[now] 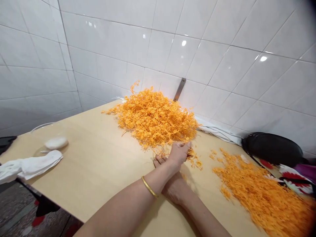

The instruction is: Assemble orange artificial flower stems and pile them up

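My left hand [179, 154], with a gold bangle [149, 187] on the wrist, is closed on thin orange plastic sprigs [195, 159] with small flower-like tips. They stick out past its fingers on the right. That wrist crosses over my right hand [174, 187], which lies low at the table with its fingertips showing on the left. Those fingers look curled together beside orange strands [161, 152]; what they hold is hidden. Just beyond both hands rises a big tangled heap of orange sprigs [158, 115].
A second pile of loose orange pieces [256, 187] spreads over the right of the table [103, 164]. Behind it sit a black pouch [273, 148] and patterned cloth. A white cloth [37, 164] and a round white object [56, 143] lie left. A tiled wall [106, 39] backs the table.
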Tool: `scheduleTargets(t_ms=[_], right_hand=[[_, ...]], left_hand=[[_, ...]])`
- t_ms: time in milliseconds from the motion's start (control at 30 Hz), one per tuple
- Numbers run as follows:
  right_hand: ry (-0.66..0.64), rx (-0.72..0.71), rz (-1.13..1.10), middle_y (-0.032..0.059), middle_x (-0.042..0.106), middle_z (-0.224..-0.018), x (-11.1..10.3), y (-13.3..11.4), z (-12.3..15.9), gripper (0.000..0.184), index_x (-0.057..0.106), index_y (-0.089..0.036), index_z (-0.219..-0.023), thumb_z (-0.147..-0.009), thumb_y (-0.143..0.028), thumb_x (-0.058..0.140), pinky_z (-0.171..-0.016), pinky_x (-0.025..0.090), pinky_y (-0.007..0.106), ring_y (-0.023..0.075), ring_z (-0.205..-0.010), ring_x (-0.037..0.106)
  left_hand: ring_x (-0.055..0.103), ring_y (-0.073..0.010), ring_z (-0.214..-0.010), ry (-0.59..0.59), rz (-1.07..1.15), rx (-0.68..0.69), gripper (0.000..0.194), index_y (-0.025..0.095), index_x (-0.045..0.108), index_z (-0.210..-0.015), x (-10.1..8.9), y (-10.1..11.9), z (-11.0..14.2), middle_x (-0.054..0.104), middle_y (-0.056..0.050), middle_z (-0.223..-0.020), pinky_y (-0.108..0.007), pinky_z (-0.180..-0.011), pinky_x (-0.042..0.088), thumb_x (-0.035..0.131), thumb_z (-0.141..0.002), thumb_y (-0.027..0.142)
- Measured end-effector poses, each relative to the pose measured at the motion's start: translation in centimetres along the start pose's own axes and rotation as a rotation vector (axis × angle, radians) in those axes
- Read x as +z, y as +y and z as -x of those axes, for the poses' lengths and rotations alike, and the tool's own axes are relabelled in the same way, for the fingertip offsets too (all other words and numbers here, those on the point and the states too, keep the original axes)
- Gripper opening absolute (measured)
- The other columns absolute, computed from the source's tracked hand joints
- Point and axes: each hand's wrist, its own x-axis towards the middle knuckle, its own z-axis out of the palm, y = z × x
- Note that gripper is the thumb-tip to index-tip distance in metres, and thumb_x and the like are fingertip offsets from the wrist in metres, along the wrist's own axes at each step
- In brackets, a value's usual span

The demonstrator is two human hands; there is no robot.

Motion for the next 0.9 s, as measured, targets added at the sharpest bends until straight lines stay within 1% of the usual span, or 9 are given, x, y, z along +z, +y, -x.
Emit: scheduleTargets(t_ms=[67,200,300,400,533,600,700,800,900], right_hand=[[0.041,0.002,0.012,0.0109,0.046,-0.124,-0.6,0.6,1.5,0.039,0.045,-0.015,-0.120,-0.084,-0.027,0.035,-0.098,0.029,0.042,0.0245,-0.116,0.037],[0.037,0.113,0.103,0.0112,0.034,-0.134,-1.4,3.9,5.9,0.048,0.033,-0.012,-0.129,-0.087,-0.034,0.031,-0.098,0.028,0.040,0.0237,-0.124,0.025],[0.016,0.229,0.192,0.0096,0.034,-0.134,-1.8,7.0,9.3,0.045,0.034,-0.014,-0.129,-0.088,-0.033,0.026,-0.098,0.028,0.040,0.0224,-0.124,0.027],[0.084,0.333,0.310,0.0082,0.045,-0.127,-2.3,9.2,11.6,0.039,0.046,-0.015,-0.120,-0.087,-0.030,0.030,-0.098,0.019,0.049,0.0276,-0.124,0.024],[0.324,0.492,0.304,0.0096,0.053,-0.116,-3.4,9.8,11.8,0.029,0.061,-0.015,-0.092,-0.084,-0.027,0.036,-0.095,0.015,0.054,0.0328,-0.121,0.023],[0.475,0.603,0.105,0.0110,0.058,-0.105,-4.1,9.4,10.9,0.029,0.060,-0.015,-0.083,-0.084,-0.030,0.035,-0.091,0.025,0.050,0.0302,-0.111,0.037],[0.587,0.758,-0.520,0.0093,0.060,-0.083,-4.8,8.4,8.7,0.037,0.056,-0.015,-0.076,-0.082,-0.045,0.035,-0.070,0.042,0.035,0.0206,-0.080,0.054],[0.471,0.802,-1.160,0.0038,0.057,-0.065,-4.9,7.5,6.8,0.041,0.050,-0.016,-0.071,-0.073,-0.057,0.046,-0.046,0.038,0.023,0.0123,-0.054,0.054],[0.301,0.777,-1.411,-0.0036,0.049,-0.046,-4.2,7.2,6.0,0.040,0.045,-0.017,-0.066,-0.062,-0.053,0.061,-0.036,0.030,0.019,0.0078,-0.037,0.045]], left_hand=[[0.039,-0.0049,-0.036,0.008,0.103,0.036,0.033,0.015,0.045,-0.051,-0.4,1.1,-0.2,0.041,0.005,-0.043,-0.019,-0.038,0.024,0.061,-0.062,0.042],[0.043,-0.0049,-0.040,0.046,0.257,0.077,0.030,0.014,0.047,-0.058,-1.6,3.8,-0.7,0.046,0.005,-0.048,-0.018,-0.038,0.026,0.065,-0.058,0.039],[0.044,-0.0056,-0.041,0.100,0.257,0.095,0.030,0.015,0.048,-0.060,-2.5,4.9,-1.0,0.046,0.005,-0.048,-0.017,-0.037,0.026,0.067,-0.055,0.038],[0.043,-0.0060,-0.039,0.100,0.131,0.096,0.031,0.015,0.049,-0.060,-2.7,3.9,-0.7,0.047,0.005,-0.048,-0.018,-0.036,0.025,0.067,-0.056,0.040],[0.041,-0.0059,-0.036,0.039,-0.099,-0.030,0.037,0.014,0.048,-0.056,-1.7,-0.1,0.5,0.045,0.004,-0.045,-0.018,-0.035,0.021,0.064,-0.057,0.047],[0.043,-0.0070,-0.037,0.062,-0.127,-0.105,0.038,0.014,0.050,-0.057,-0.9,-1.9,1.1,0.046,0.004,-0.044,-0.017,-0.035,0.021,0.062,-0.058,0.050],[0.043,-0.0067,-0.039,0.093,-0.085,-0.129,0.038,0.014,0.050,-0.059,0.4,-3.3,1.4,0.047,0.003,-0.046,-0.017,-0.036,0.023,0.062,-0.058,0.050],[0.039,-0.0057,-0.037,0.095,-0.057,-0.094,0.038,0.014,0.049,-0.057,1.3,-3.9,1.1,0.045,0.004,-0.044,-0.018,-0.037,0.023,0.063,-0.057,0.050],[0.038,-0.0051,-0.038,0.094,-0.031,-0.050,0.038,0.014,0.049,-0.055,1.4,-4.3,0.6,0.043,0.005,-0.043,-0.018,-0.039,0.027,0.065,-0.055,0.047]])
